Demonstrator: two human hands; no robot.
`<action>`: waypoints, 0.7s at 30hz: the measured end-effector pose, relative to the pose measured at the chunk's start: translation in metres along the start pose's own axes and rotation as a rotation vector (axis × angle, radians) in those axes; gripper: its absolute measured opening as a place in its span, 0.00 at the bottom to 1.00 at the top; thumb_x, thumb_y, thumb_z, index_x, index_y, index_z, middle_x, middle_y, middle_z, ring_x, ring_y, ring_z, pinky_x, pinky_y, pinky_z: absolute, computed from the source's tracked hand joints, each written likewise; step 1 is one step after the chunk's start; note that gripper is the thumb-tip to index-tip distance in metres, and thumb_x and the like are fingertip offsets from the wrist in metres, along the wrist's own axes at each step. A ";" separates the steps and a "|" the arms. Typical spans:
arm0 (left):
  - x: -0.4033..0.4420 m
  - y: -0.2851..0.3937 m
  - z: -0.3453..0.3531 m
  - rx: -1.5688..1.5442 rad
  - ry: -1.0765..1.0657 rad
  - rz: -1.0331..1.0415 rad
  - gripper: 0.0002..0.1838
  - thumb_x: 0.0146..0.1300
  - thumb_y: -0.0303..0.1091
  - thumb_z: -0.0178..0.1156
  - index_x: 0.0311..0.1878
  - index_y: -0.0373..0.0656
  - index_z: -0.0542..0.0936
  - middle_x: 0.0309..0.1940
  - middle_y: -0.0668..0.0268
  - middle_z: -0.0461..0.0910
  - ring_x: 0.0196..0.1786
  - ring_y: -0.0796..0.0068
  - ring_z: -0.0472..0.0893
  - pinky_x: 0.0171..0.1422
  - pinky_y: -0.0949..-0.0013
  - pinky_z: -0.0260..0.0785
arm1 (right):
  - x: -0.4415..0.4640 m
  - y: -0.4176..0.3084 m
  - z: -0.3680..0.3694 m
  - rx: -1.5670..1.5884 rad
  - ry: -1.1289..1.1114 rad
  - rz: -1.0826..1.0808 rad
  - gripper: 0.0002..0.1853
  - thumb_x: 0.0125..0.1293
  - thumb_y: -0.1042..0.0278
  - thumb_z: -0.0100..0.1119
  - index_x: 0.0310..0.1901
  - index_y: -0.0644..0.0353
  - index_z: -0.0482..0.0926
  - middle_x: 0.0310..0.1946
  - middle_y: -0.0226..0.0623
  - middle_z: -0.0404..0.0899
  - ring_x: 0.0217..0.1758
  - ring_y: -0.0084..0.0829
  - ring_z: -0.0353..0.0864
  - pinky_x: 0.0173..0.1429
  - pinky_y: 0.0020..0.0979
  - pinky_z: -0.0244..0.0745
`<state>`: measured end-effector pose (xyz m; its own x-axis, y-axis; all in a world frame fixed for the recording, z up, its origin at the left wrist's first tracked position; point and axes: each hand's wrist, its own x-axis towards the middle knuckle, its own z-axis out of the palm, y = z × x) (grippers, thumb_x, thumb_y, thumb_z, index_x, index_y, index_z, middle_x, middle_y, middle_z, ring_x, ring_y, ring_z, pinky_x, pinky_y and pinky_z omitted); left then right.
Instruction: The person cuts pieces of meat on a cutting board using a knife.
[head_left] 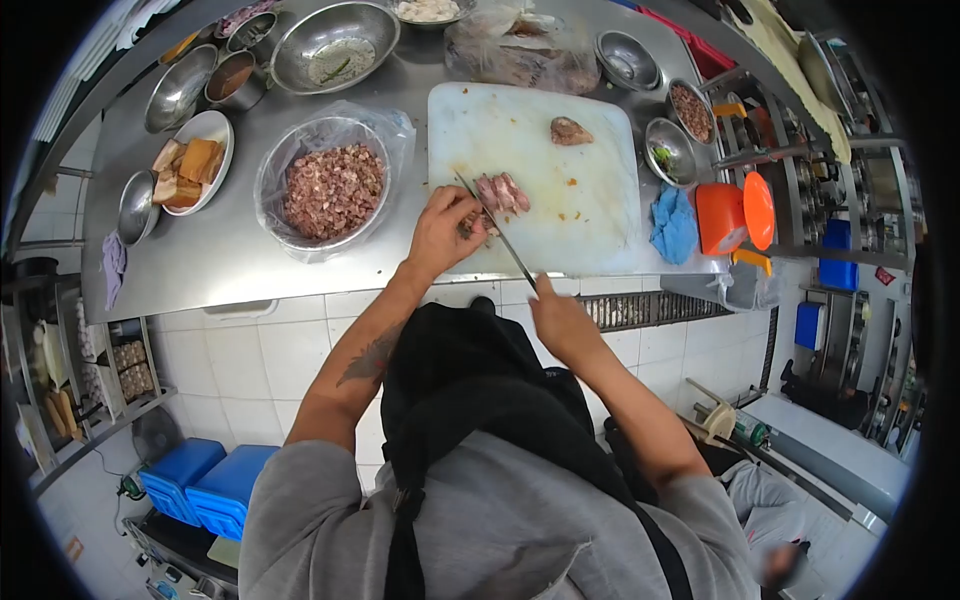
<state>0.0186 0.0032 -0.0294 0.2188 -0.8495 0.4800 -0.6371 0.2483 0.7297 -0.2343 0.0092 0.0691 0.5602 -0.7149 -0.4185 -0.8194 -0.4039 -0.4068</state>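
Observation:
In the head view, a white cutting board [590,215] lies on the steel table. My right hand [560,318] grips the handle of a knife [512,250], whose blade slants up and left across the board. Pieces of meat [502,193] lie just right of the blade. My left hand [446,226] has its fingers curled at the left side of the blade, over small bits of meat [480,228]. Another chunk of meat [571,131] sits apart near the far right of the board. Left of the board stands a plastic-lined bowl [268,205] holding diced meat [335,190].
An oval plate [222,130] of meat slabs stands at the left. Metal bowls [285,60] and a bagged item [525,55] line the back. At the right are a blue cloth [673,224] and an orange scale [720,220]. Another person [765,505] is at lower right.

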 end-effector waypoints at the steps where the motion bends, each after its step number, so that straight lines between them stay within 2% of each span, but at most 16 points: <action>1: -0.001 0.000 -0.001 -0.001 -0.026 -0.009 0.13 0.53 0.27 0.71 0.44 0.40 0.86 0.46 0.58 0.81 0.51 0.54 0.81 0.56 0.57 0.78 | 0.019 0.002 0.014 0.068 0.002 0.001 0.18 0.79 0.62 0.52 0.62 0.65 0.67 0.34 0.68 0.84 0.41 0.69 0.85 0.46 0.65 0.78; 2: 0.001 0.001 -0.002 0.005 -0.042 -0.012 0.14 0.52 0.28 0.71 0.44 0.40 0.86 0.46 0.58 0.80 0.51 0.55 0.81 0.57 0.56 0.78 | 0.035 0.004 0.015 0.071 0.007 -0.002 0.18 0.79 0.62 0.52 0.62 0.65 0.67 0.34 0.68 0.84 0.41 0.69 0.85 0.46 0.65 0.78; 4: 0.003 0.004 -0.005 0.023 -0.038 0.010 0.13 0.53 0.28 0.71 0.44 0.40 0.86 0.46 0.58 0.80 0.51 0.55 0.81 0.57 0.57 0.78 | 0.060 -0.001 0.009 0.009 0.100 -0.116 0.16 0.80 0.60 0.51 0.58 0.64 0.66 0.31 0.63 0.84 0.32 0.62 0.87 0.40 0.59 0.80; 5: 0.002 0.006 -0.004 0.026 -0.030 0.014 0.13 0.53 0.28 0.71 0.44 0.40 0.86 0.46 0.59 0.81 0.51 0.55 0.81 0.57 0.57 0.78 | 0.064 0.003 -0.002 0.010 0.111 -0.116 0.16 0.80 0.60 0.51 0.58 0.64 0.66 0.31 0.63 0.84 0.32 0.62 0.87 0.40 0.59 0.80; 7: 0.001 0.007 -0.003 0.021 -0.018 0.012 0.12 0.53 0.28 0.71 0.43 0.40 0.86 0.46 0.59 0.81 0.51 0.55 0.81 0.57 0.57 0.78 | 0.058 0.002 -0.047 0.321 -0.233 0.085 0.17 0.82 0.58 0.51 0.57 0.63 0.65 0.26 0.57 0.83 0.22 0.52 0.85 0.34 0.51 0.81; 8: 0.000 0.006 -0.004 0.018 -0.008 -0.003 0.12 0.54 0.28 0.70 0.43 0.40 0.86 0.45 0.59 0.81 0.50 0.55 0.81 0.56 0.57 0.78 | 0.051 0.001 -0.058 0.317 -0.231 0.078 0.17 0.82 0.58 0.51 0.57 0.63 0.65 0.26 0.57 0.83 0.22 0.52 0.85 0.34 0.51 0.81; 10: -0.004 0.011 -0.008 -0.005 0.009 -0.041 0.11 0.54 0.29 0.70 0.42 0.40 0.86 0.45 0.59 0.81 0.50 0.55 0.80 0.56 0.56 0.78 | 0.025 -0.006 -0.069 0.404 -0.041 0.137 0.16 0.83 0.56 0.50 0.55 0.62 0.64 0.23 0.53 0.80 0.18 0.44 0.82 0.31 0.46 0.80; 11: -0.005 0.013 -0.009 -0.029 0.027 -0.076 0.11 0.54 0.29 0.70 0.42 0.40 0.86 0.45 0.60 0.81 0.50 0.55 0.80 0.56 0.56 0.78 | 0.015 -0.014 -0.077 0.386 -0.045 0.168 0.16 0.82 0.56 0.51 0.55 0.62 0.65 0.25 0.56 0.82 0.23 0.52 0.85 0.34 0.52 0.80; 12: -0.006 0.012 -0.008 -0.030 0.027 -0.079 0.11 0.54 0.29 0.70 0.42 0.40 0.86 0.45 0.60 0.81 0.50 0.55 0.80 0.56 0.56 0.78 | 0.009 -0.012 -0.074 0.386 -0.048 0.170 0.16 0.82 0.56 0.51 0.55 0.62 0.65 0.25 0.56 0.82 0.23 0.52 0.85 0.34 0.52 0.80; 14: -0.003 0.008 -0.005 0.086 0.014 0.012 0.11 0.54 0.29 0.69 0.42 0.40 0.86 0.44 0.60 0.81 0.49 0.55 0.80 0.56 0.56 0.77 | -0.004 -0.010 -0.067 -0.006 0.077 -0.049 0.16 0.81 0.57 0.52 0.56 0.62 0.67 0.26 0.60 0.83 0.30 0.60 0.86 0.38 0.59 0.79; 15: -0.002 0.008 -0.005 0.083 0.015 0.011 0.11 0.54 0.29 0.69 0.42 0.40 0.86 0.44 0.60 0.81 0.49 0.55 0.80 0.56 0.56 0.77 | -0.012 -0.012 -0.067 -0.009 0.077 -0.047 0.16 0.81 0.57 0.52 0.56 0.62 0.67 0.26 0.60 0.83 0.30 0.60 0.86 0.38 0.59 0.79; 17: 0.001 0.008 -0.003 0.092 -0.013 -0.003 0.10 0.54 0.29 0.69 0.41 0.41 0.85 0.44 0.61 0.81 0.48 0.55 0.80 0.56 0.55 0.77 | -0.031 -0.020 -0.074 -0.114 -0.078 0.032 0.16 0.81 0.58 0.52 0.56 0.63 0.68 0.28 0.62 0.84 0.36 0.66 0.86 0.42 0.65 0.78; 21: 0.000 0.007 -0.003 0.074 -0.003 -0.019 0.11 0.54 0.29 0.69 0.41 0.40 0.85 0.44 0.60 0.81 0.48 0.55 0.80 0.56 0.55 0.77 | -0.062 -0.030 -0.091 -0.150 -0.161 0.081 0.16 0.81 0.60 0.51 0.55 0.66 0.68 0.29 0.64 0.84 0.39 0.67 0.86 0.45 0.63 0.80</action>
<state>0.0158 0.0059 -0.0224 0.2289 -0.8553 0.4649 -0.6857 0.1972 0.7006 -0.2555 0.0132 0.1810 0.4942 -0.6528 -0.5742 -0.8646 -0.4379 -0.2463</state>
